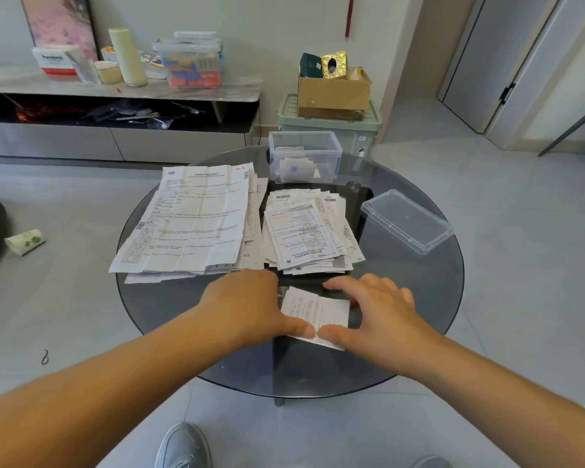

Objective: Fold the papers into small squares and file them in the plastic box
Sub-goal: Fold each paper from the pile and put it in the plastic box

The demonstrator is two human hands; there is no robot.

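Two stacks of unfolded paper remain on the glass table [419, 315]: large sheets [190, 221] at left, and a smaller stack [308, 231] beside them at centre.

Left hand [247, 305] sits at the left edge of a part-folded paper [316, 312] near the table's front, thumb flat on its near edge. Its fingers are hidden behind the hand, so whether they grip cannot be told.

Box [304, 157] stands open at the far side, a few folded squares already inside.

Right hand [379, 315] arches over the paper's right side with fingers spread and holding nothing, its thumb pressing the near edge next to the left thumb.

Lid [406, 221] lies apart at far right.

Assessment: folding is in hand and the task is at an early stage. The paper looks too large for filing. The next move calls for creasing firmly, a further fold, then carrying it to the box.
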